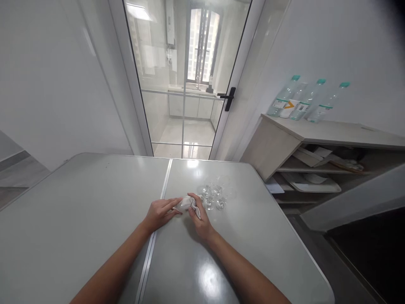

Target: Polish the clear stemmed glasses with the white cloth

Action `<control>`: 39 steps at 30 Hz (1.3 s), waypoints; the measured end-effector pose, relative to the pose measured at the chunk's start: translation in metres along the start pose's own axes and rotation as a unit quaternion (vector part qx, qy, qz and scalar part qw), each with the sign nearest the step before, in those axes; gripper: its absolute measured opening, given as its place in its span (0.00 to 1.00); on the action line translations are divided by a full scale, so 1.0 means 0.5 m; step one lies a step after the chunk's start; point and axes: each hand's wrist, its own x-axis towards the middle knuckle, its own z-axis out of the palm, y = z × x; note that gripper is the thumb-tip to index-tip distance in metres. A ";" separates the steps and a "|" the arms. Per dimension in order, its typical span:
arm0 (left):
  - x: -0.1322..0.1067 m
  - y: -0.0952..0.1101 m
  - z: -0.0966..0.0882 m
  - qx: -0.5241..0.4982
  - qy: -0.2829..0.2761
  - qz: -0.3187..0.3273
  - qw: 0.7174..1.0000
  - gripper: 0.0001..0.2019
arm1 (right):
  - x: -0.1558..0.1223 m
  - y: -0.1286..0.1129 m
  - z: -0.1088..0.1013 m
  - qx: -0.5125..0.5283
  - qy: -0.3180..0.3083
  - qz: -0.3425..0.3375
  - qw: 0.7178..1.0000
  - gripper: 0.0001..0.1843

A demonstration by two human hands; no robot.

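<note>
A small clear glass (182,205) lies on its side just above the middle of a pale grey table (95,202), held between both hands. A white cloth (197,210) is pressed against the end of it that faces right, partly wrapped around it. The left hand (160,213) comes in from the left with its fingers (172,203) stretched along the glass and closed lightly on it. The right hand (200,220) meets it from the other side, with its fingers (196,200) curled narrow over the cloth and gripping the cloth against the glass. Whether the glass touches the tabletop or hangs just over it cannot be told.

Just beside the right hand, on its far right side, a cluster of clear empty glasses (215,196) stands on the table, packed close together. Their outlines blur into each other, so their count is unclear. A thin metal seam (164,181) runs down the table from its far edge towards the person and passes under the left wrist.

Beyond the table stands a tall glass-panelled door (186,76) with a black lever handle (228,98). To the right, well apart from the hands, is a light wooden shelf unit (272,143). It carries four clear plastic bottles with teal caps (303,99) on top, leaning back against the white wall, and loose papers (311,155) on the shelves below.
</note>
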 end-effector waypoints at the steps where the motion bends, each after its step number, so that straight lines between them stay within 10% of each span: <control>1: 0.001 -0.001 0.001 0.008 0.002 -0.009 1.000 0.24 | 0.001 0.002 -0.002 -0.011 0.004 -0.005 1.000 0.25; 29: -0.007 0.004 0.002 -0.060 -0.004 -0.054 0.997 0.24 | -0.031 -0.014 -0.001 -0.184 0.025 -0.103 0.977 0.20; 39: -0.004 -0.002 -0.006 0.008 -0.012 0.014 1.000 0.22 | -0.020 -0.025 0.004 -0.056 -0.032 0.002 0.998 0.23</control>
